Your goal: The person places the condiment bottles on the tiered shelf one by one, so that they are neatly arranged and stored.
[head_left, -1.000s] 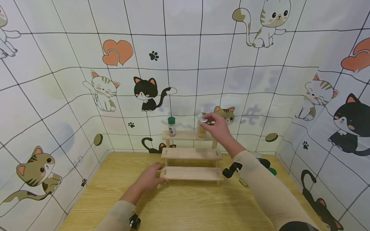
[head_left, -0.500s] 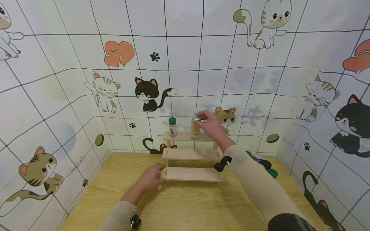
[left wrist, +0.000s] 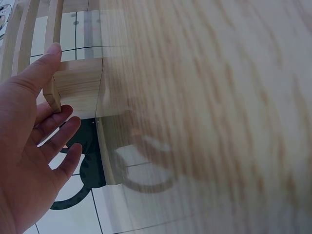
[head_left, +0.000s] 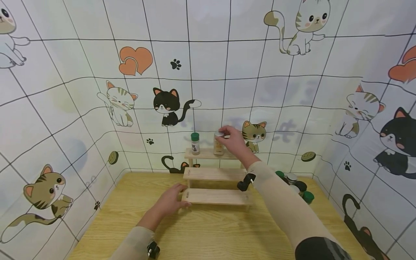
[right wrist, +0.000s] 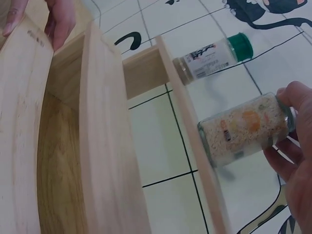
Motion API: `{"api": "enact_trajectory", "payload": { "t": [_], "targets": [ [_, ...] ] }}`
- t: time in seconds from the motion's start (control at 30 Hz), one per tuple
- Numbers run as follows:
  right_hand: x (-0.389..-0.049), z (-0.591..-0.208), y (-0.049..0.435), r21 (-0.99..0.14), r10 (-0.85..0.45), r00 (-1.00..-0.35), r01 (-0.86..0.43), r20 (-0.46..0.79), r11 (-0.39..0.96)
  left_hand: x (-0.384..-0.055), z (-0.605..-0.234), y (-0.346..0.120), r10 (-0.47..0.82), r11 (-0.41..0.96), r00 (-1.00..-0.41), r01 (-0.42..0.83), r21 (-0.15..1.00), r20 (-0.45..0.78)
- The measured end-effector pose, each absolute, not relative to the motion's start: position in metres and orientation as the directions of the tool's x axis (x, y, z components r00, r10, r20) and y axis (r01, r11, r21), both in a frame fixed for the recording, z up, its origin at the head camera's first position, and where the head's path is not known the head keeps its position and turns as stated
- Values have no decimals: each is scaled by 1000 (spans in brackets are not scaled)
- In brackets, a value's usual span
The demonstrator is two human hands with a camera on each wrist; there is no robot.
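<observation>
Right hand [head_left: 232, 141], pinched nearly closed on silver-coloured lid [head_left: 219, 134] of glass seasoning jar [right wrist: 241, 130], long axis upright, directly below fingertips [right wrist: 272, 156] on top shelf [head_left: 206, 154]; left hand [head_left: 170, 199] farther, gripping end of lowest shelf [head_left: 216, 196].

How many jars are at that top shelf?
2: at left, a green-capped jar on the top shelf; right of it, a pale-capped jar in the right hand. None seem hidden.

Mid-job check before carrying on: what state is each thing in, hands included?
Wooden rack: standing upright.
Glass jar: upright at the top tier, lidded, mostly full.
Green-capped bottle: upright, closed.
Other containers: lidded, bodies mostly hidden.
Left hand: holding the bottom tier.
Right hand: gripping the jar's upper end.
</observation>
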State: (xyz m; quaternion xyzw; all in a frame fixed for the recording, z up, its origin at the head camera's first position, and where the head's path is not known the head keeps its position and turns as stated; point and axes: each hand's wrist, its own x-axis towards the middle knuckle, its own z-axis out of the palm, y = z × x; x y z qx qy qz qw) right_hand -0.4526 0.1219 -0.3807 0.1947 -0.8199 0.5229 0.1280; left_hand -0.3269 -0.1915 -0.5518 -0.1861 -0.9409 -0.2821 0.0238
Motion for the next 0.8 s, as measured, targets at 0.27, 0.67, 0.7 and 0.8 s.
{"api": "enact_trajectory", "payload": {
  "t": [0.27, 0.67, 0.7, 0.8],
  "targets": [
    [-458, -391, 120, -807, -179, -880, -474, 440, 352, -328, -552, -191, 339, 767, -929, 365, 528, 150],
    [-453, -393, 126, -825, -174, -889, -458, 424, 331, -329, -552, -191, 341, 769, -929, 362, 526, 141],
    [-452, -393, 128, -825, -172, -892, -453, 419, 339, -329, -552, -192, 343, 767, -928, 365, 527, 144],
    [-447, -395, 136, -820, -170, -891, -453, 420, 349, -329, -552, -192, 328, 771, -935, 346, 534, 134]
  ]
}}
